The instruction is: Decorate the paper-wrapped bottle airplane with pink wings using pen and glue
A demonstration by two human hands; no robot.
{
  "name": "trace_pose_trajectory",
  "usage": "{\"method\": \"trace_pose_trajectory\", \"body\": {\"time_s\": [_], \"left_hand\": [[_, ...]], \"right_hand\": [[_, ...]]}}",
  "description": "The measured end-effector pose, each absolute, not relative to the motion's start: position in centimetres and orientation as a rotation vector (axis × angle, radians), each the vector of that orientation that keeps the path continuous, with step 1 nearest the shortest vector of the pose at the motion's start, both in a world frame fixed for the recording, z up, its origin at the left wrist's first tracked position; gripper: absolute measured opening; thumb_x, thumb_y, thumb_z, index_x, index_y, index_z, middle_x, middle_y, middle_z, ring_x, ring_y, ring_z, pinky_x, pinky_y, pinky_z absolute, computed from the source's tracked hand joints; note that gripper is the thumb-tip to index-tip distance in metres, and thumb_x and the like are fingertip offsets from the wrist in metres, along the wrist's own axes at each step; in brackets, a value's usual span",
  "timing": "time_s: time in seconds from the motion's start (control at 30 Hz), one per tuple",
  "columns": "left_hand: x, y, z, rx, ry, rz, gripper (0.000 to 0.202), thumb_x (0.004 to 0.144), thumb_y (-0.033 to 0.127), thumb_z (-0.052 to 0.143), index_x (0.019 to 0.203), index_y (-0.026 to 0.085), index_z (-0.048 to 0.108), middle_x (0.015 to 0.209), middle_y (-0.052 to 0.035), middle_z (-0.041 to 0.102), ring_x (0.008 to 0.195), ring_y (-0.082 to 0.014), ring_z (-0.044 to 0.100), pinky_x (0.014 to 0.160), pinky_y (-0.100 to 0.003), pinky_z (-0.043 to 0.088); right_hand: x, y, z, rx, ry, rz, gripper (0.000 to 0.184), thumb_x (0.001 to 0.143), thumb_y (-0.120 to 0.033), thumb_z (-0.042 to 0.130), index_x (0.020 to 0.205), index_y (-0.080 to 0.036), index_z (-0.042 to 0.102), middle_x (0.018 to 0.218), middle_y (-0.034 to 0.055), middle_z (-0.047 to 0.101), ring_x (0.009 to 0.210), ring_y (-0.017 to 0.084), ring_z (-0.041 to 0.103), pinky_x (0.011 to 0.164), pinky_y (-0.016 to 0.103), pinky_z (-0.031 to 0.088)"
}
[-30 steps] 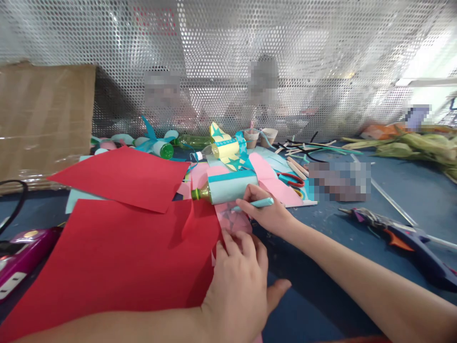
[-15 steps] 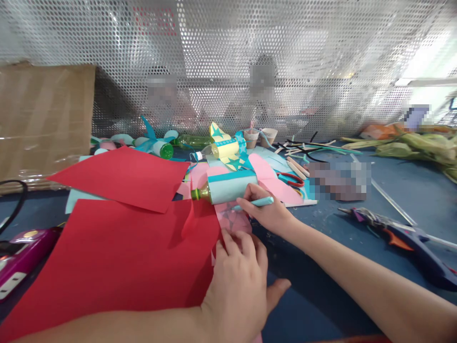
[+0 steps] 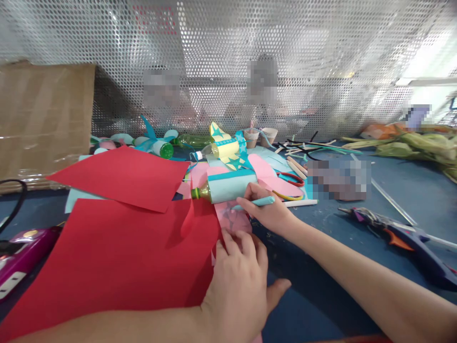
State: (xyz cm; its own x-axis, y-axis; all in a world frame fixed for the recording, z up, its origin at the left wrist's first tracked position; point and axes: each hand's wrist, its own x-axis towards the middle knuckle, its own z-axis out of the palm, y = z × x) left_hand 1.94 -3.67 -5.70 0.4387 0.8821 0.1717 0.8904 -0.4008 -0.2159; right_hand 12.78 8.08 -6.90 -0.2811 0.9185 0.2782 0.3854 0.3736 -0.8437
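Note:
My left hand [image 3: 240,285] lies flat with its fingers spread, pressing down a pink paper piece [image 3: 233,220] at the edge of a large red sheet [image 3: 114,257]. My right hand [image 3: 267,210] is closed around a light-blue pen [image 3: 257,202], its tip on the pink paper. Just beyond the pen lies a plastic bottle wrapped in light-blue paper [image 3: 228,186], its green neck pointing left.
A second red sheet [image 3: 124,176] lies behind. A blue glue gun [image 3: 407,240] rests at right, a purple device [image 3: 21,259] at left. Red-handled scissors [image 3: 291,179], a yellow paper-covered bottle plane [image 3: 226,148], sticks, paper cups and cardboard [image 3: 43,119] crowd the back before a perforated metal screen.
Almost nothing has moved; the right hand with the pen shifted very slightly on the pink paper. The left hand stays put.

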Motion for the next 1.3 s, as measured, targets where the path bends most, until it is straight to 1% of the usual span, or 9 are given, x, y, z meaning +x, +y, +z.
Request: {"method": "trace_pose_trajectory", "body": {"time_s": [0.17,0.4,0.57,0.7,0.8,1.03,1.2,1.3], "left_hand": [[1.92,-3.68,-5.74,-2.416,-1.534,-0.065,0.068,0.083,0.063,0.050,0.117,0.005,0.064,0.109,-0.0291,0.064,0.103,-0.0495,0.061,0.075,-0.052,0.056],[1.94,-3.77,-5.78,-2.422,-1.533,-0.058,0.068,0.083,0.063,0.050,0.116,0.005,0.065,0.108,-0.0290,0.065,0.102,-0.0494,0.062,0.073,-0.052,0.056],[1.96,-3.69,-5.78,-2.407,-1.538,-0.057,0.067,0.083,0.063,0.051,0.116,0.006,0.065,0.108,-0.0283,0.065,0.102,-0.0488,0.062,0.074,-0.052,0.056],[1.92,-3.69,-5.84,-2.397,-1.532,-0.065,0.068,0.083,0.064,0.049,0.116,0.006,0.065,0.109,-0.0279,0.065,0.103,-0.0483,0.061,0.075,-0.051,0.056],[1.91,-3.68,-5.88,-2.396,-1.533,-0.060,0.068,0.083,0.064,0.048,0.116,0.006,0.065,0.109,-0.0277,0.065,0.103,-0.0483,0.061,0.076,-0.051,0.055],[1.88,-3.75,-5.93,-2.393,-1.524,-0.079,0.067,0.083,0.063,0.050,0.115,0.007,0.066,0.108,-0.0277,0.065,0.102,-0.0485,0.062,0.073,-0.051,0.056],[1.90,-3.69,-5.83,-2.414,-1.531,-0.077,0.068,0.083,0.063,0.050,0.116,0.005,0.065,0.109,-0.0291,0.064,0.103,-0.0490,0.061,0.075,-0.052,0.056],[1.88,-3.62,-5.72,-2.420,-1.542,-0.051,0.068,0.084,0.063,0.049,0.117,0.005,0.064,0.109,-0.0288,0.064,0.103,-0.0492,0.061,0.075,-0.052,0.056]], "right_hand": [[12.93,8.18,-6.92,-1.140,-1.839,0.819,0.022,0.078,-0.031,0.053,0.064,-0.024,0.039,0.054,-0.0053,0.046,0.055,0.013,0.045,0.054,0.027,0.036],[12.93,8.03,-6.68,-1.133,-1.857,0.815,0.022,0.078,-0.030,0.052,0.062,-0.024,0.038,0.054,-0.0052,0.044,0.056,0.013,0.045,0.055,0.027,0.036],[12.89,7.99,-6.65,-1.139,-1.871,0.868,0.023,0.078,-0.032,0.053,0.063,-0.024,0.038,0.056,-0.0056,0.045,0.055,0.012,0.043,0.054,0.027,0.035],[12.95,7.97,-6.62,-1.147,-1.863,0.820,0.023,0.078,-0.031,0.053,0.063,-0.023,0.038,0.056,-0.0057,0.044,0.056,0.013,0.044,0.055,0.027,0.035],[12.94,7.94,-6.58,-1.135,-1.874,0.861,0.024,0.079,-0.033,0.054,0.063,-0.024,0.038,0.055,-0.0059,0.044,0.055,0.013,0.043,0.054,0.027,0.035],[12.90,7.97,-6.63,-1.104,-1.856,0.899,0.025,0.080,-0.034,0.053,0.063,-0.024,0.037,0.055,-0.0060,0.042,0.055,0.013,0.043,0.054,0.027,0.035],[12.90,7.89,-6.50,-1.153,-1.866,0.854,0.023,0.079,-0.031,0.053,0.063,-0.024,0.038,0.056,-0.0059,0.043,0.057,0.013,0.044,0.056,0.027,0.035],[12.84,7.97,-6.61,-1.107,-1.862,0.929,0.024,0.080,-0.034,0.053,0.064,-0.024,0.038,0.055,-0.0063,0.042,0.055,0.013,0.043,0.054,0.027,0.034]]}}
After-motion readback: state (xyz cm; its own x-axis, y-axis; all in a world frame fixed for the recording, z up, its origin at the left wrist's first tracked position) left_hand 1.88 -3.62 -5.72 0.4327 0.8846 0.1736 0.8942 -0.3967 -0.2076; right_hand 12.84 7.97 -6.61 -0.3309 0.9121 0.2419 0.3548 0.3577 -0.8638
